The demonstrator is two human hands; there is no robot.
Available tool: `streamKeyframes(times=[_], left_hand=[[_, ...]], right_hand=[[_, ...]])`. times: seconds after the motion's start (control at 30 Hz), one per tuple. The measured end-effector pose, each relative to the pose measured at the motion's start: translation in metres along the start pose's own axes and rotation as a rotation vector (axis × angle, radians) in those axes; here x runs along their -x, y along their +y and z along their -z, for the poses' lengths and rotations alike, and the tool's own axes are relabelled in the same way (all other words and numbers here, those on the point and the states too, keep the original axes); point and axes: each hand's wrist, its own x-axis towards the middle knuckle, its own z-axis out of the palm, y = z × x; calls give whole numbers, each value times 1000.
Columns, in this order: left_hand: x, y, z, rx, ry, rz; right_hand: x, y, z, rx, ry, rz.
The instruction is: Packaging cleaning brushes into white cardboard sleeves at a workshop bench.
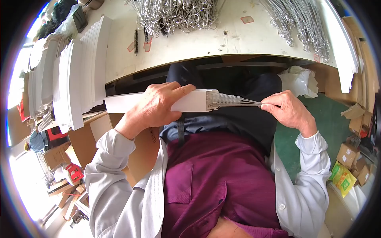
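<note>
Above the lap [248,123], left hand [160,102] grips the box [193,102] while right hand [289,111] pinches the brushes [228,98], seemingly by their wires [251,103], best kept level and bunched.

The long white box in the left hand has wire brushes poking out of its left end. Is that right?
No, the wire brushes poke out of its right end, as the head view shows; the long white box is indeed in the left hand.

The table [234,39] carries a wire heap [182,15]. Right of the heap: one label [247,19], then a wire bundle [297,23]. Lower left of it: black brushes [136,43], apparently two.
</note>
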Motion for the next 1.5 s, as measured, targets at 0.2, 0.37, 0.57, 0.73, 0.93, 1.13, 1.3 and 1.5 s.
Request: streamKeyframes(times=[0.2, 0.37, 0.57, 0.73, 0.93, 1.13, 1.3, 1.5], left_hand=[[-5, 6, -10, 59, -14, -6], [-19, 22, -31, 116, 10, 1], [-19, 27, -49, 153, 85, 62], [-4, 18, -50, 152, 156, 160], [-11, 24, -64, 137, 167, 163], [-24, 33, -76, 121, 193, 136], [-21, 35, -80, 145, 220, 191], [-19, 32, -82, 134, 213, 191]], right_hand=[[-12, -2, -4, 27, -20, 43], [-35, -9, -25, 41, -36, 104], [-52, -21, -40, 201, 26, 112], [-37, -3, -8, 505, 323, 201], [-32, 13, -25, 325, 587, 48], [-57, -7, -72, -172, 678, 33], [-52, 1, -73, -634, 561, -89], [-37, 10, -72, -847, 517, -110]])
